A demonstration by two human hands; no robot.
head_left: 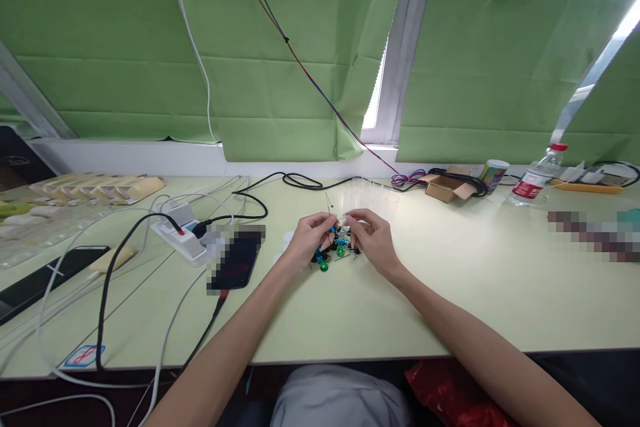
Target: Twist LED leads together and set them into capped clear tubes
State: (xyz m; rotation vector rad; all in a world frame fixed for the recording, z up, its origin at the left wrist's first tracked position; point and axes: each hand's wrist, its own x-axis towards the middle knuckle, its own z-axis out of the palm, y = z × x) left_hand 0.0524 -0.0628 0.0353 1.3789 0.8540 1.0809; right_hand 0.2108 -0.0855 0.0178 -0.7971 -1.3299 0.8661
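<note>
Nearest, a red bag (450, 393) is seen below the table (350, 333) edge. Further in, the left hand (311, 235) and right hand (371, 232) are held close together over a cluster of small coloured pieces (334, 251), blue, green and black, resting on the pale tabletop. Fingers of both hands are curled, tips nearly pinched; whether a piece is gripped cannot be told. A dark phone (235, 263) is seen to their left, clear cups (367, 195) just behind, green blinds (280, 80) beyond.
</note>
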